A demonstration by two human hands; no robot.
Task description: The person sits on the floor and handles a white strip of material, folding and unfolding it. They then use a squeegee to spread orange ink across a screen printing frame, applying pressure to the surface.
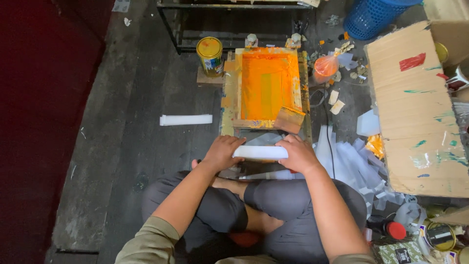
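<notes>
Two bare hands work at one white strip stack [260, 152], held level just in front of the crossed legs. Left hand [222, 152] curls over the stack's left end, grip closed on it, knuckles up. Right hand [298, 154] does the same at the right end, grip closed on it, fingers wrapped over the top edge. Stack sits crosswise between them, just short of the near edge of a wooden printing frame [266, 88].

Frame lies flat on the dark plank floor [127, 146], long side running away from the person. Its screen is coated in bright orange ink, paler and greenish down the middle. Wooden squeegee [289, 120], smeared orange, leans at the frame's near right corner, touching the rim.

Second white strip bundle [186, 120] lies alone on the floor left of the frame, apart from it. Yellow paint tin [209, 56] stands on a scrap of board at the frame's far left corner. Clear bag of orange ink [325, 67] sits just right of the frame's far end, amid paper scraps.

Loose heap of white strips [349, 164] spreads on the floor beside the right knee. Large cardboard sheet [417, 112], daubed red and green, lies at the right. Blue plastic basket [373, 17] stands at the far right. Tins and a red-capped bottle [391, 229] crowd the near right corner.
</notes>
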